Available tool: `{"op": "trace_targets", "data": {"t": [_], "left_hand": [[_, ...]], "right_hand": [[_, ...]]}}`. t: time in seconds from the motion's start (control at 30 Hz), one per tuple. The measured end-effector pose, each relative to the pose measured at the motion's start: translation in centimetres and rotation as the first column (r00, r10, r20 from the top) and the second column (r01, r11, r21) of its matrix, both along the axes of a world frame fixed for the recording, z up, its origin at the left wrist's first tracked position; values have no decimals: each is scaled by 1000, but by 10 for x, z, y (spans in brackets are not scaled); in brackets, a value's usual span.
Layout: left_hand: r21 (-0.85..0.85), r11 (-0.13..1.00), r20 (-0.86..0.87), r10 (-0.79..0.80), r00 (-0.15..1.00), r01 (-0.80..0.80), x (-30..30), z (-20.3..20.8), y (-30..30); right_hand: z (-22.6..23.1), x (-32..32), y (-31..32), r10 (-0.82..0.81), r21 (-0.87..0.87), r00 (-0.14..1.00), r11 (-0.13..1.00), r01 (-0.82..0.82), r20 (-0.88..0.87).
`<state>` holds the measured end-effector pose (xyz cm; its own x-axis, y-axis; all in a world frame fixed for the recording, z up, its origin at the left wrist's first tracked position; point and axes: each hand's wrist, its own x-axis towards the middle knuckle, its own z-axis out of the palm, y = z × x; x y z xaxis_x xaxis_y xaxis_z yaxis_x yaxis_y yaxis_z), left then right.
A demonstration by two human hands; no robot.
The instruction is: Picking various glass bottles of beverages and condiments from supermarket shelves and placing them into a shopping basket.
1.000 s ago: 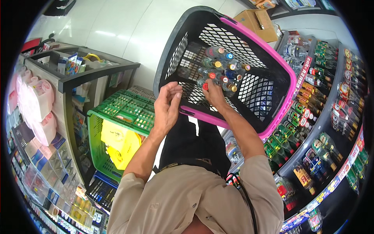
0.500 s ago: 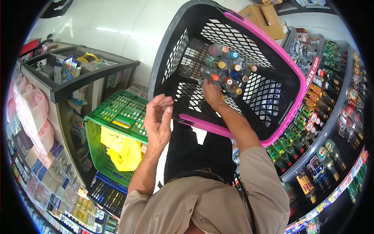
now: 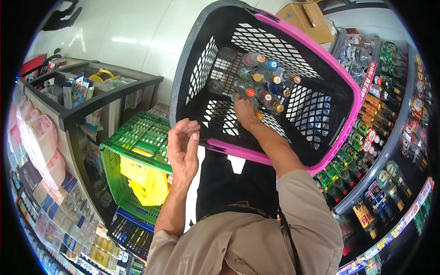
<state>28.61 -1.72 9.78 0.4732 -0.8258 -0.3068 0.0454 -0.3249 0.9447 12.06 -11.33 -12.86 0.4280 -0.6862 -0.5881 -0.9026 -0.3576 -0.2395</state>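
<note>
The right hand (image 3: pixel 244 109), grip too hidden to tell, is nearer the upright bottles (image 3: pixel 268 97) just beyond and rightward; the left hand (image 3: pixel 182 149) is half-open, empty.

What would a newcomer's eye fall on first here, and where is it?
First, the big pink-trimmed black shopping basket at upper centre, with the right hand inside it among capped bottles. Next, left of it, the green crate with bright yellow plastic showing inside. Rows of shelved bottles line the right side.
</note>
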Motion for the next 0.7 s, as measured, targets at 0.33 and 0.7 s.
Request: {"op": "trace_targets", "data": {"t": [0.33, 0.7], "left_hand": [[-7, 998, -8, -57, 998, 57, -6, 8, 7], [-72, 910, -87, -413, 907, 408, -27, 12, -13]], "right_hand": [[47, -11, 7, -22, -19, 996, 1000, 23, 91], [273, -110, 97, -447, 41, 610, 826, 561, 655]]}}
